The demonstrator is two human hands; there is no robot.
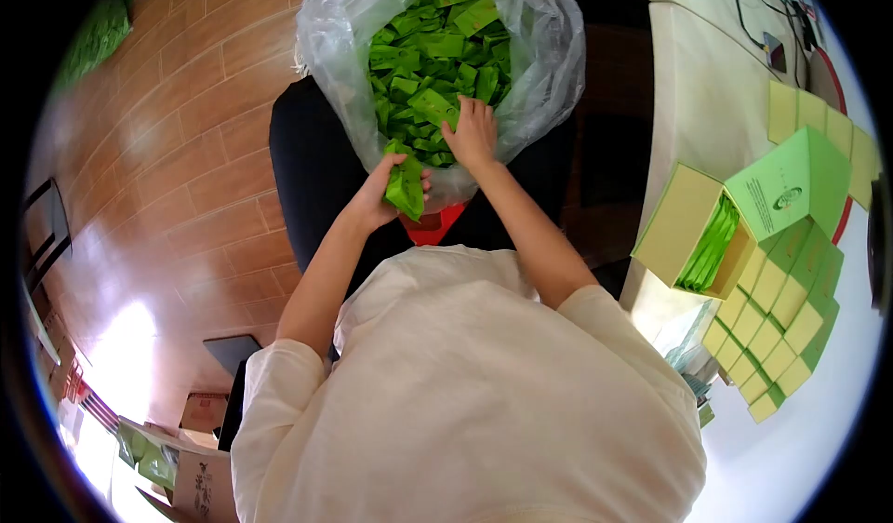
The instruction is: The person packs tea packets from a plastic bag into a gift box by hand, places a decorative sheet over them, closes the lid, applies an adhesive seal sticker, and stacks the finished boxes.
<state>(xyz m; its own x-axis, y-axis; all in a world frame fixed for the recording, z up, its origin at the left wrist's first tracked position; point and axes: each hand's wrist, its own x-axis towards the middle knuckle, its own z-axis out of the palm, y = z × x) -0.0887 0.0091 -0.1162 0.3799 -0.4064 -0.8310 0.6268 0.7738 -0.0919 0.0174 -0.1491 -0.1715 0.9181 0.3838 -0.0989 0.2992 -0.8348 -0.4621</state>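
A large clear plastic bag [549,67] stands open in front of me, holding many small green packets [442,44]. My left hand [377,193] is at the bag's near left edge, its fingers wrapped round several green packets [405,188]. Inside the bag, my right hand [473,135] rests on the packets at the near right, with its fingers apart and the fingertips touching a packet. Whether it grips one is not plain. To the right, an open box [684,221] with a green lid [786,188] holds a row of upright green packets [712,244].
Stacked green and cream boxes [767,314] stand on the white table [772,458] at the right. Black cables [753,11] lie at the top right. Cardboard boxes [203,486] are at the lower left. Something red [433,225] shows below the bag.
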